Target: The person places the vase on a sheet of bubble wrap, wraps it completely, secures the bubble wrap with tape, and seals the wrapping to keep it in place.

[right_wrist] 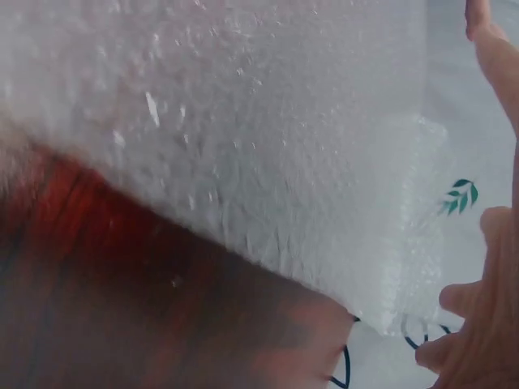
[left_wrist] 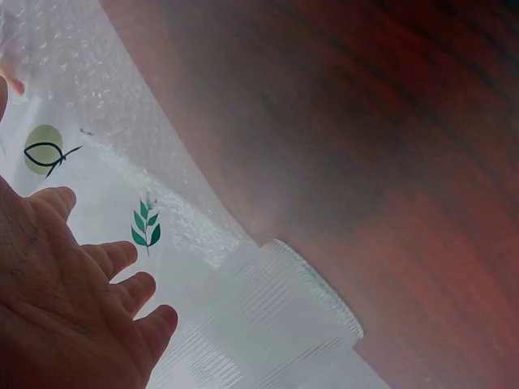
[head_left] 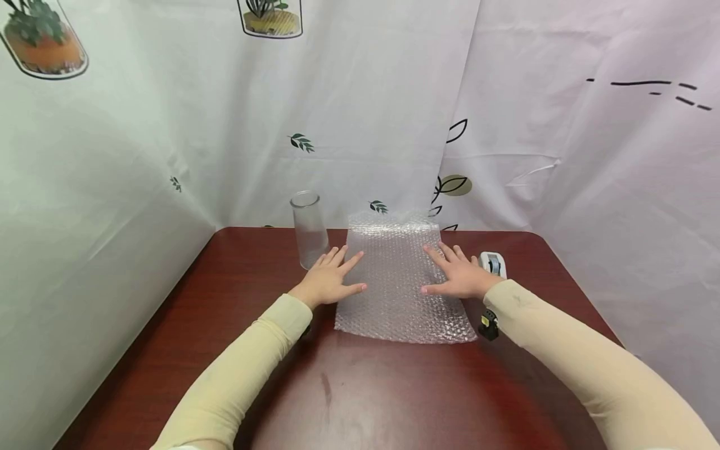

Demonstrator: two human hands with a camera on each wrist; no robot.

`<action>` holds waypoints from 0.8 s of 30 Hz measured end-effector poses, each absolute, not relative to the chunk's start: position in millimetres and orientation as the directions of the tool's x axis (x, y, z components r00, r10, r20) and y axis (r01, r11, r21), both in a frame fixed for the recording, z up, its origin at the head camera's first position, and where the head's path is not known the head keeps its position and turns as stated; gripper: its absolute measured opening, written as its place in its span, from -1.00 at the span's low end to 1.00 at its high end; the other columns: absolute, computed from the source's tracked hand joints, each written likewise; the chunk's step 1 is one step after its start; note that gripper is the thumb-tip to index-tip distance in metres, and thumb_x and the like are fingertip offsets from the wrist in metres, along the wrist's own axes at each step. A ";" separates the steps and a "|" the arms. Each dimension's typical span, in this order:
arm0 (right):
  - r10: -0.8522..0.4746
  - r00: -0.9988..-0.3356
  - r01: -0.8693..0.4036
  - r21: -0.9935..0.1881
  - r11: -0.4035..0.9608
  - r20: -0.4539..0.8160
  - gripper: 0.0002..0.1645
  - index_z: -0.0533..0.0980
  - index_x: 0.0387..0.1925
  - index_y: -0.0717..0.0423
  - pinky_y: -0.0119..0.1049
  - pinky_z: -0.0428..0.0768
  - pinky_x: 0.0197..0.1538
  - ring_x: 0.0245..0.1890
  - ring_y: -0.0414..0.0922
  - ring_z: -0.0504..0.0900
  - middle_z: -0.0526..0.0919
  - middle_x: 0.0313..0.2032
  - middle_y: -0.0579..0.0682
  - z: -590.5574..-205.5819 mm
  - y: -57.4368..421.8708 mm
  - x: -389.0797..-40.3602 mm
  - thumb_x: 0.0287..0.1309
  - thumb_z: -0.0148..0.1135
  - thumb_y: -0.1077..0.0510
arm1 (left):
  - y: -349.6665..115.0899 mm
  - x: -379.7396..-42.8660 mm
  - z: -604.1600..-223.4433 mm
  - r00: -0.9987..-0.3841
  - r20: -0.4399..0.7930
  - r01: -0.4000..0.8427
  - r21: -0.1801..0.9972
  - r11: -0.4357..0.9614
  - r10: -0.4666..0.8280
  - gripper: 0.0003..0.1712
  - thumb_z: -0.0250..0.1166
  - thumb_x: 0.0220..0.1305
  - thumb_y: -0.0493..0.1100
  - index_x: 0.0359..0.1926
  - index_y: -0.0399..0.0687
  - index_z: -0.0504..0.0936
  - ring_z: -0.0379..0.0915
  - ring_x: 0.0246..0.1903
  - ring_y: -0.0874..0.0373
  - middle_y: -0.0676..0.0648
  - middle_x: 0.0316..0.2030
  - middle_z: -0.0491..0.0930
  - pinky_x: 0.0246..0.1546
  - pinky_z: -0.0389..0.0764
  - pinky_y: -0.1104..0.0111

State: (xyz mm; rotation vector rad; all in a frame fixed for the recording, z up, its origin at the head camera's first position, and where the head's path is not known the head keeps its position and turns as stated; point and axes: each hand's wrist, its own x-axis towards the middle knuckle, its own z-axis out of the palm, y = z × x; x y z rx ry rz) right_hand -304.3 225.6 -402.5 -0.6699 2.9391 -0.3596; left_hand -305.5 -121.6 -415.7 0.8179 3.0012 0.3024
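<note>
Bubble wrap (head_left: 399,315) spread across the bench (head_left: 394,394)

Left grip (head_left: 325,282) and right grip (head_left: 460,278), fingers apart, empty, reach over the wrap's sides, seemingly smoothing it. Next likely calls for grasping the clear glass (head_left: 309,231), left of the wrap.

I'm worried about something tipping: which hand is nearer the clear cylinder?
The left hand, its fingers near the clear cylinder; the right hand is across the bubble wrap, by the small white object.
</note>
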 end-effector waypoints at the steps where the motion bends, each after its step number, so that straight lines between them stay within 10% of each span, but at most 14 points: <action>1: -0.441 -0.896 -0.416 -0.251 0.874 -0.047 0.29 -0.10 0.63 -0.11 0.63 -0.07 0.24 0.50 0.46 -0.18 -0.14 0.57 0.30 -402.6 225.3 -304.5 0.08 0.13 -0.61 | -122.0 -305.5 -415.8 -0.864 0.042 0.501 0.193 0.844 0.503 -0.04 0.04 0.36 0.44 0.62 0.18 0.01 -0.26 0.55 -0.27 -0.31 0.57 -0.10 0.49 -0.13 -0.11; 16: -0.439 -0.898 -0.420 -0.239 0.876 -0.033 0.26 -0.15 0.63 -0.27 0.60 -0.10 0.28 0.52 0.42 -0.21 -0.21 0.59 0.23 -400.8 223.6 -303.6 0.07 0.12 -0.62 | -140.0 -321.5 -426.1 -0.771 0.627 0.361 0.282 0.889 0.114 0.20 0.31 0.24 0.27 0.63 0.20 -0.28 -0.66 0.54 -0.24 -0.33 0.55 -0.54 0.47 -0.38 -0.15; 24: -0.438 -0.898 -0.416 -0.255 0.873 -0.036 0.27 -0.15 0.63 -0.26 0.61 -0.11 0.27 0.52 0.43 -0.22 -0.20 0.59 0.24 -402.5 223.8 -302.8 0.07 0.11 -0.63 | -143.5 -334.9 -428.7 -0.852 0.495 0.247 0.670 0.700 -0.173 0.50 0.54 0.05 0.16 0.59 0.02 -0.45 -0.59 0.54 -0.26 -0.33 0.55 -0.53 0.47 -0.28 -0.16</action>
